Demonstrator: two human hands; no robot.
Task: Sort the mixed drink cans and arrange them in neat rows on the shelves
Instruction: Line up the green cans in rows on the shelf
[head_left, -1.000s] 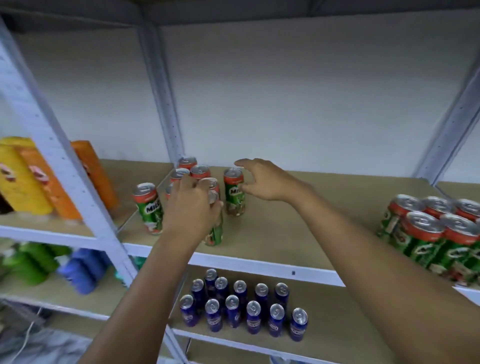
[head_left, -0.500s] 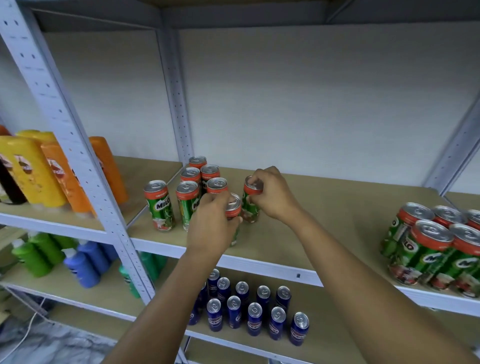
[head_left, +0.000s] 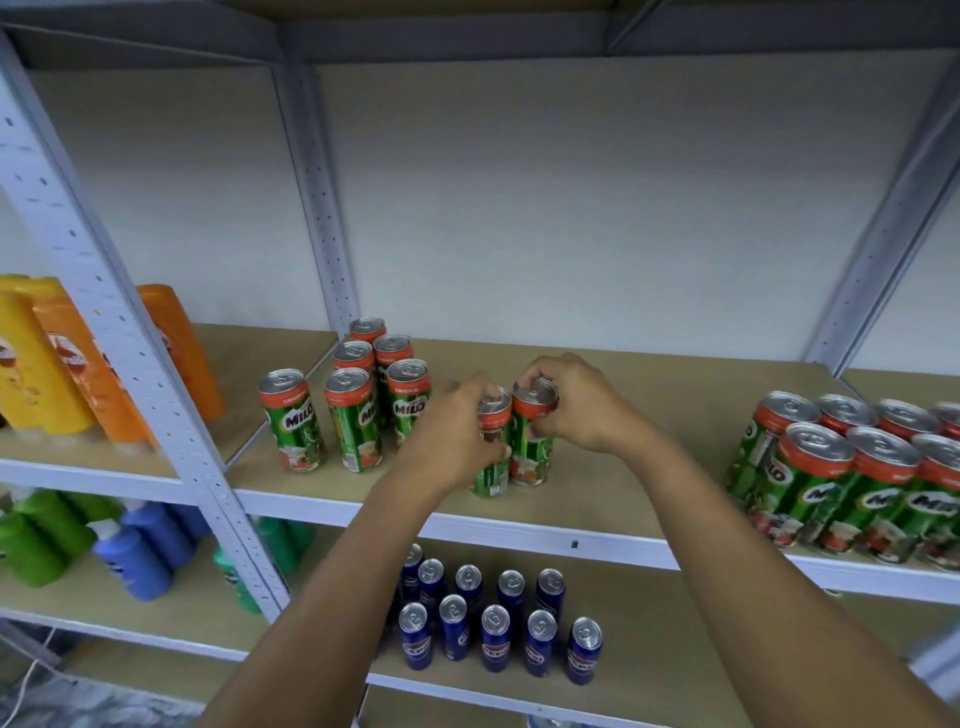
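Both hands are up on the middle shelf, each on a green Milo can. The left hand wraps its fingers round the left can near the top, thumb side hidden behind the knuckles. The right hand pinches the right can at its rim, fingers curled over the lid. The two cans stand upright and touching, near the front edge of the shelf.

Out to the left, a cluster of Milo cans stands in short rows by the upright post, with one lone can just beside them. Far right, another pack of Milo cans sits close together. Below, blue cans line up in two rows.

The risk here looks plain: the held pair sits close to the shelf lip, so a nudge forward could tip one off onto the blue rows beneath. Sliding them left in a hurry could also knock the standing cluster, since tall thin cans topple easily.

Hard to read: whether either can is lifted or resting on the board, as the left hand hides much of it. The right-hand pack is cut off by the frame edge, and the coloured bottles on the far left are partly hidden by the frame post.
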